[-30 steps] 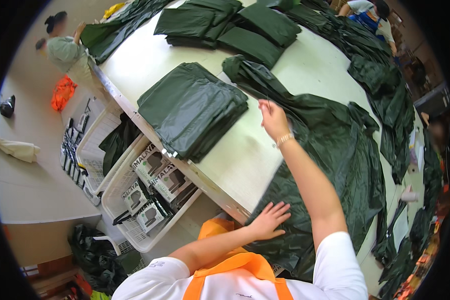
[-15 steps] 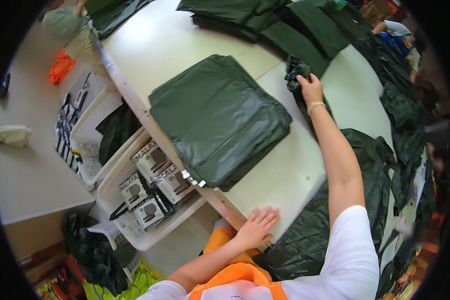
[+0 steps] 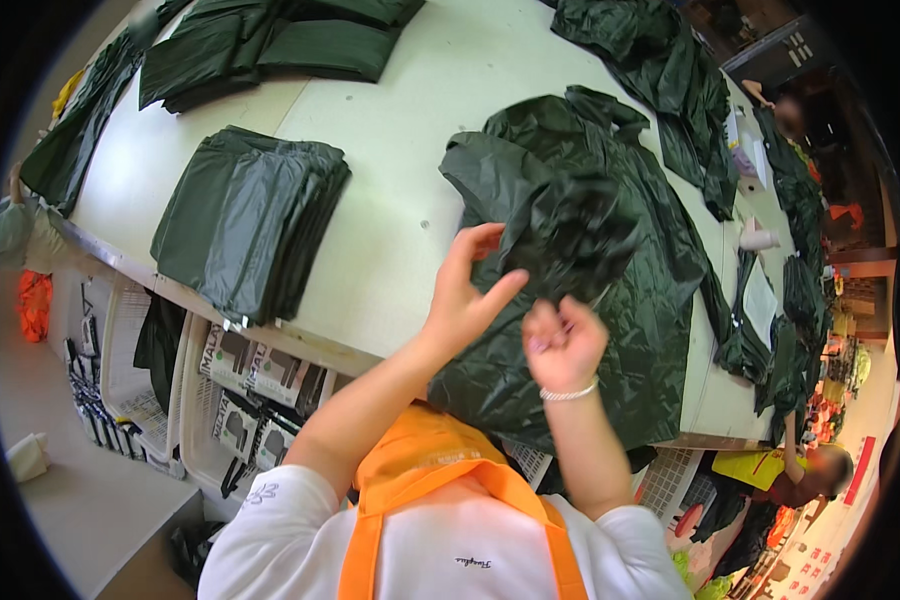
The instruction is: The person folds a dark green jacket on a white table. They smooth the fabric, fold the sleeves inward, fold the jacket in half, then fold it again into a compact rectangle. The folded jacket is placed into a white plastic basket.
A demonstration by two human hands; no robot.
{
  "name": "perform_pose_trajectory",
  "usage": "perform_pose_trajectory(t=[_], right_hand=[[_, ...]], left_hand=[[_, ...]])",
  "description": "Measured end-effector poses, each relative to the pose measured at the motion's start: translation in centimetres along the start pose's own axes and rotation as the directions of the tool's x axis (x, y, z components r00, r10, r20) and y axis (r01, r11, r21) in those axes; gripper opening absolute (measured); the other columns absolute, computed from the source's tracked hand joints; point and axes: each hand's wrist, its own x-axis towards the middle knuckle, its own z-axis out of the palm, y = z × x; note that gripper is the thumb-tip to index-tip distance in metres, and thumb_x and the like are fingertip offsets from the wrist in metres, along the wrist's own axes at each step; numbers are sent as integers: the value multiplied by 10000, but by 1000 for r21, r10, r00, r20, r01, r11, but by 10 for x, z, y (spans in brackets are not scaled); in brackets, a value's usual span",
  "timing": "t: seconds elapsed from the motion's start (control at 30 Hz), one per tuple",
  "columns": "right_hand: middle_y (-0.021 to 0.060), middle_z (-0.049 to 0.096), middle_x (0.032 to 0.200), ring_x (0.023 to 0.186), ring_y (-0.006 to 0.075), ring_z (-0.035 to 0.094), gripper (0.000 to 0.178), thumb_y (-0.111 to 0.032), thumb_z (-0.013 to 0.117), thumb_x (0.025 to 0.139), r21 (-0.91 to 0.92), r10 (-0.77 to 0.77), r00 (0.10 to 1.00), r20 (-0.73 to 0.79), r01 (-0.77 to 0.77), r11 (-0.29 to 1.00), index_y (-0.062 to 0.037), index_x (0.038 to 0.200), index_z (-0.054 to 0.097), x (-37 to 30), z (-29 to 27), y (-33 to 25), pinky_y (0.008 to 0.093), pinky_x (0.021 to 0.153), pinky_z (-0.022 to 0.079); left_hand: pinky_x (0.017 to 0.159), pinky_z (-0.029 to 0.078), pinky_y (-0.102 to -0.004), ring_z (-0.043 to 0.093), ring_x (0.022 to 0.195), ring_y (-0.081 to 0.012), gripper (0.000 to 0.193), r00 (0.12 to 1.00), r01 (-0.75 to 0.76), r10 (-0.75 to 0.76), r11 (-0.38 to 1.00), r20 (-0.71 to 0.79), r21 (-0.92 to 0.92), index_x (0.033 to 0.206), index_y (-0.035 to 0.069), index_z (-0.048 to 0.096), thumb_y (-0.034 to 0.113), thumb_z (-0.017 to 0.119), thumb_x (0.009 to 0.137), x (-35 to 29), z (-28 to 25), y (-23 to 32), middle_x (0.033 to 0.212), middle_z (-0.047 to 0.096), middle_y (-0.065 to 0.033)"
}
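A crumpled dark green bundle of thin, shiny fabric (image 3: 575,235), blurred by motion, is in front of my hands. My right hand (image 3: 568,345) has its fingers curled closed at the bundle's lower edge. At the bundle's left side is my left hand (image 3: 462,290), thumb and fingers spread apart around nothing. Beneath both hands a dark green garment (image 3: 620,370) of the same shiny fabric lies spread over the table. To the left stands a neat stack of folded dark green pieces (image 3: 245,220).
More folded dark green pieces (image 3: 320,45) lie at the table's (image 3: 390,150) far left. Loose garments (image 3: 660,80) cover its far right. Below the left edge hang white baskets (image 3: 195,420), one with printed packets (image 3: 255,375). A person in yellow (image 3: 750,465) is at the lower right.
My view has swung right. My right hand has brought the bunched fabric from beyond the stack to above the spread garment. My left hand has come off the table edge up to the bundle.
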Motion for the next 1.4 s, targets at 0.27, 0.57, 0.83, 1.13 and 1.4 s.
perform_pose_trajectory(t=[0.27, 0.57, 0.83, 1.13, 1.4], right_hand=[[111, 575, 1176, 545, 16, 432, 462, 18, 630, 787, -945, -662, 747, 52, 251, 209, -28, 1235, 524, -114, -87, -48, 148, 500, 343], [47, 605, 742, 600, 58, 518, 155, -15, 652, 807, -909, -329, 855, 401, 416, -28, -10, 960, 624, -61, -69, -51, 204, 553, 427], [-63, 517, 663, 624, 14, 438, 91, -65, 591, 843, -903, -27, 995, 99, 101, 417, 9, 793, 610, -67, -53, -58, 174, 579, 343], [-81, 504, 728, 551, 1, 357, 110, -118, 571, 878, -876, 227, 973, 29, -84, 474, -23, 889, 627, -63, -60, -77, 162, 501, 279], [30, 586, 894, 669, 77, 558, 229, 71, 697, 735, -843, -176, 824, 538, 522, -131, -26, 942, 676, -66, -35, -54, 196, 564, 434]], left_hand=[[751, 486, -337, 612, 864, -254, 334, 847, -178, -19, 932, 532, 316, 1066, 62, 575, 21, 672, 750, -28, 40, 13, 923, 627, -94], [782, 488, -297, 599, 857, -201, 476, 887, -96, -32, 963, 461, 253, 1138, 40, 526, 39, 728, 707, -50, 43, 31, 911, 615, -87], [735, 478, -310, 598, 822, -198, 210, 922, 119, -185, 971, 339, 206, 953, 21, 678, 109, 700, 763, -76, 36, 19, 838, 636, -86], [684, 463, -221, 604, 752, -102, 148, 570, 773, -524, 604, 632, -196, 883, -36, 667, 92, 599, 856, -62, 14, 12, 839, 664, -48], [697, 478, -210, 621, 773, -99, 186, 582, 756, -607, 649, 541, -86, 929, -32, 658, 134, 619, 855, -50, 16, 12, 861, 676, -66]])
